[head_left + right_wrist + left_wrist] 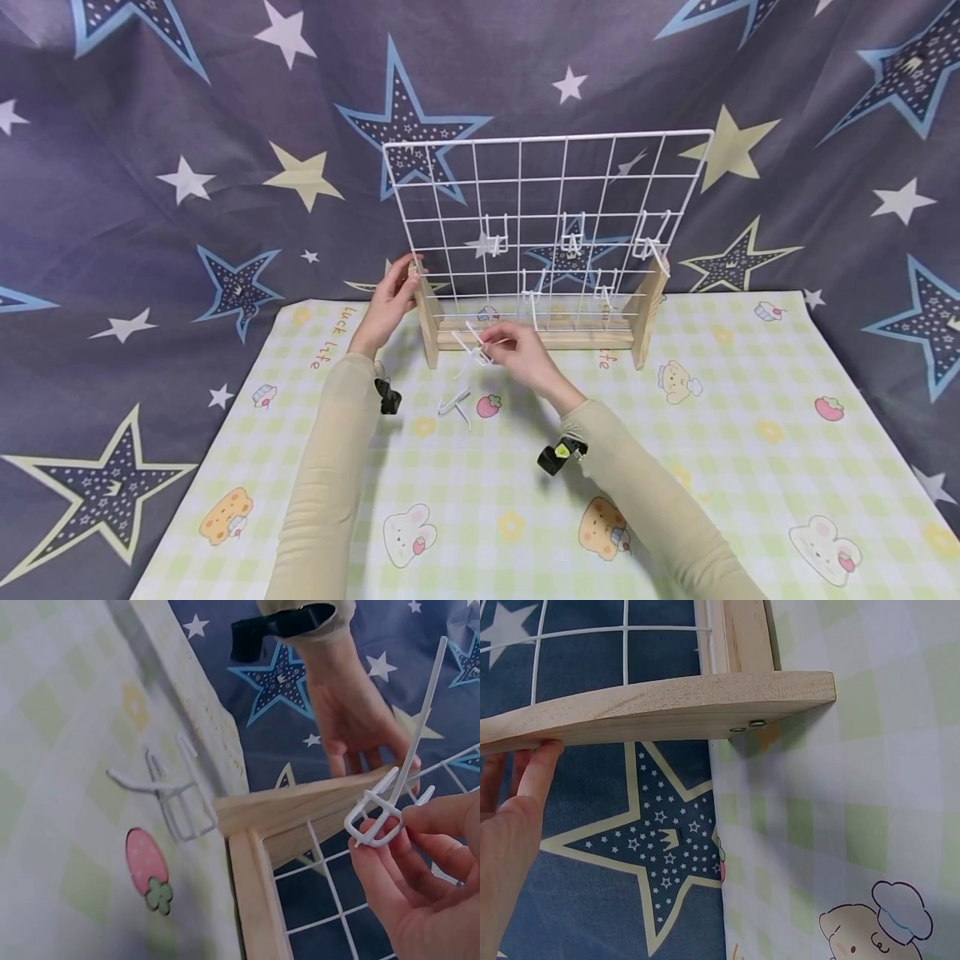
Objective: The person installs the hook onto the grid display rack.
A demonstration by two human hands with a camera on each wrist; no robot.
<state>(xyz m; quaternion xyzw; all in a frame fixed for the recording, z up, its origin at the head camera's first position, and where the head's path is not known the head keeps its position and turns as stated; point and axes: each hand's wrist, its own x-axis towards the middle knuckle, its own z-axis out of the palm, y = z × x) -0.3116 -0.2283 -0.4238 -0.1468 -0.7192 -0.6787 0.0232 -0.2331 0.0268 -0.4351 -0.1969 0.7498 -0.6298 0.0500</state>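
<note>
My left hand (390,302) holds the left wooden side panel (424,321) of a white wire grid rack near its upper end. In the left wrist view, fingers (538,776) of that hand touch the panel's outer face. A white double-pronged wire hook (375,817) is pinched between thumb and fingertips of my right hand (521,354), in front of the grid's lower left part. Its long arm points upward in the right wrist view. Another white hook (454,404) lies on the tablecloth below, beside a printed strawberry.
Several white hooks hang on the wire grid (520,179), among them one hook (572,240) near the middle and one (649,246) at the right. A wooden base bar (555,340) joins the side panels. Behind the checked tablecloth (705,500) hangs a star-printed curtain (225,125).
</note>
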